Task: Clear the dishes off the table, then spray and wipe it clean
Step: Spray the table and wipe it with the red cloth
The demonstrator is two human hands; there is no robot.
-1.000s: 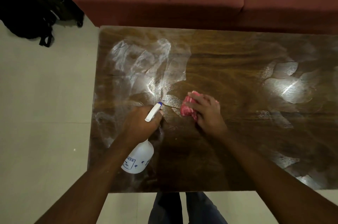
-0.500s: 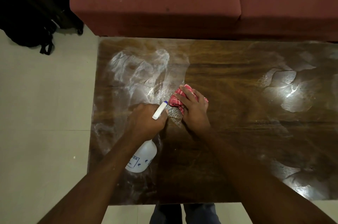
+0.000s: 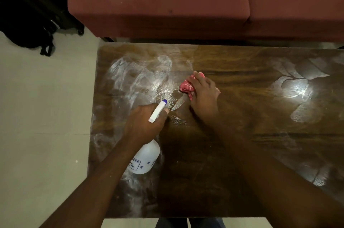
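Note:
A dark wooden table (image 3: 242,134) fills the view, with pale wet streaks on its left part and shiny patches at the right. My left hand (image 3: 145,123) grips the neck of a white spray bottle (image 3: 145,159) whose blue-tipped nozzle (image 3: 158,109) points away from me over the table. My right hand (image 3: 202,95) presses a crumpled red cloth (image 3: 187,86) flat on the tabletop, just right of the wet streaks. No dishes are in view on the table.
A red sofa (image 3: 167,0) stands right behind the table's far edge. A black bag (image 3: 28,28) lies on the pale tiled floor (image 3: 41,116) at the upper left. My legs (image 3: 189,223) show below the table's near edge.
My right hand has slid the red cloth away from me, toward the far side of the table and into the wet area. The left hand has kept hold of the bottle.

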